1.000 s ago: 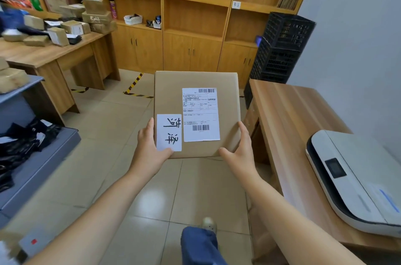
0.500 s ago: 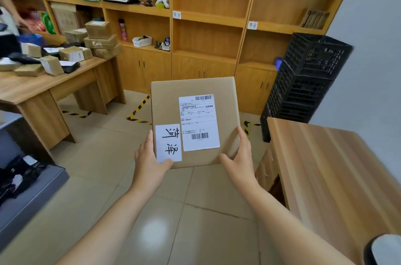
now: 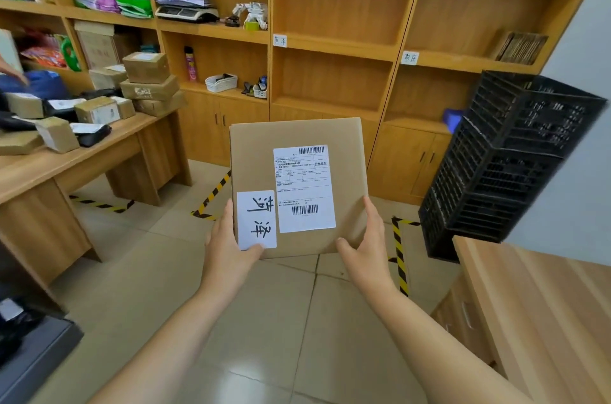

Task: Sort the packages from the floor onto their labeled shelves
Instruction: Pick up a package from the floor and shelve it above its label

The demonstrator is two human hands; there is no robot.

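Observation:
A flat brown cardboard package (image 3: 254, 159) is held up in front of me, its face carrying a white shipping label and a white handwritten tag. My left hand (image 3: 224, 245) grips its lower left corner, thumb on the tag. My right hand (image 3: 367, 245) grips its lower right edge. Straight ahead stands the wooden shelf unit (image 3: 334, 43), with a small handwritten label (image 3: 279, 40) on one shelf edge and a second label (image 3: 410, 58) on the shelf edge to the right. The compartments behind those labels hold nothing that I can see.
A wooden desk (image 3: 82, 152) at left is piled with small boxes and black bags. Stacked black plastic crates (image 3: 509, 165) lean at right. Another wooden table (image 3: 542, 311) fills the lower right. Yellow-black tape (image 3: 398, 255) marks the tiled floor. A dark cart (image 3: 36, 354) sits lower left.
I have moved closer to the shelf unit and my view has tilted up. The white device on the right table has left the view. Both hands keep the same grip on the package.

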